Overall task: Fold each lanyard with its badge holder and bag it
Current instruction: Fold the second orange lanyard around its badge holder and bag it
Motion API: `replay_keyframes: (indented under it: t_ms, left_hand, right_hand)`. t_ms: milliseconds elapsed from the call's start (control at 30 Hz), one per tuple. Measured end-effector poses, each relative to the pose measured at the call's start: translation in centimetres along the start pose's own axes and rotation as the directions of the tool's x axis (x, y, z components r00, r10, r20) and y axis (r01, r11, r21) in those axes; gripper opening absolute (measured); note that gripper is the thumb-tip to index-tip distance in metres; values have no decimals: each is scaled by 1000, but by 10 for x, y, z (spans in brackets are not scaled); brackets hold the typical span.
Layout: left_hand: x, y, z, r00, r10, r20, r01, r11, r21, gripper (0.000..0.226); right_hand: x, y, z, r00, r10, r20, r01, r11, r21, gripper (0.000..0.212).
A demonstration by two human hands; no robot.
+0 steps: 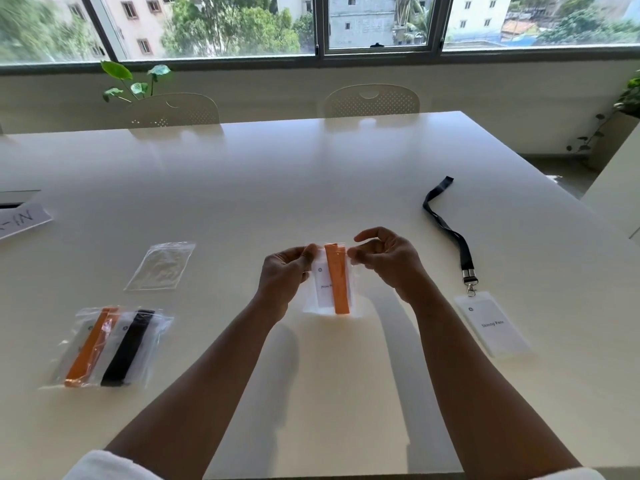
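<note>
A clear plastic bag (353, 299) stands upright on the white table (311, 181) at centre, holding a folded orange lanyard (338, 282) and a white badge holder (322, 285). My left hand (282, 271) pinches the bag's top left corner. My right hand (388, 259) pinches its top right corner. To the right lies a loose black lanyard (448, 232) clipped to a badge holder (493, 323), flat on the table. At the left two filled bags overlap, one with an orange lanyard (90, 348) and one with a black lanyard (128, 348).
An empty clear bag (161, 266) lies left of centre. A sheet of paper with writing (20, 221) sits at the far left edge. Two white chairs (372, 102) stand behind the table under the window. Plants stand at the back left and far right.
</note>
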State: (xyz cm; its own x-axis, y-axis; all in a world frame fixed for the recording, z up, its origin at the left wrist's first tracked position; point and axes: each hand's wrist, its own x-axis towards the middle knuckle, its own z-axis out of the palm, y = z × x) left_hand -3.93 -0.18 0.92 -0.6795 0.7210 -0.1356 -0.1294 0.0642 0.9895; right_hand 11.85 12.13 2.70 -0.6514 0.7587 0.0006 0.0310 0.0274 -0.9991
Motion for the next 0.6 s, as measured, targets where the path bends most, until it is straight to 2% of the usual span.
replay_keyframes:
  t_ms: [200, 433, 600]
  left_hand:
    - [-6, 3, -11, 1000, -16, -26, 17, 998, 59, 26]
    - [-16, 18, -60, 990, 10, -142, 0, 998, 67, 29]
    - [-25, 24, -108, 980, -27, -199, 40, 997, 63, 24]
  right_hand:
    - [5, -4, 10, 995, 24, 101, -14, 995, -94, 27]
    - [10, -7, 56, 981, 72, 179, -69, 997, -20, 22]
    - [10, -9, 97, 971, 94, 220, -97, 995, 4, 20]
